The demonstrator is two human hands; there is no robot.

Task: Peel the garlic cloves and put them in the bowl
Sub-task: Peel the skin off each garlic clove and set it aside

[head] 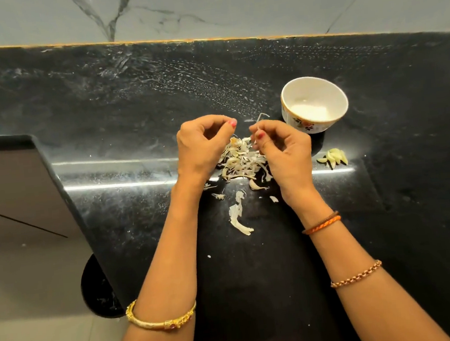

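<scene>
Over the pile of garlic skins (240, 156), the right hand (282, 149) pinched a thin skin strip, the left hand (202, 142) curled, its contents hidden, probably stripping a clove for the bowl (314, 104).

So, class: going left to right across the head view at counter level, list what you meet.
Left hand → pile of garlic skins → right hand → peeled garlic cloves. The bowl overlaps these, so it is omitted.

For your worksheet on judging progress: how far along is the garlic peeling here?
Done: several peeled cloves lie on the counter, and a heap of skins sits between the hands. In hand: the right hand pinches a small piece; the left hand is curled beside it. Left: the bowl appears to hold no cloves yet.
</scene>
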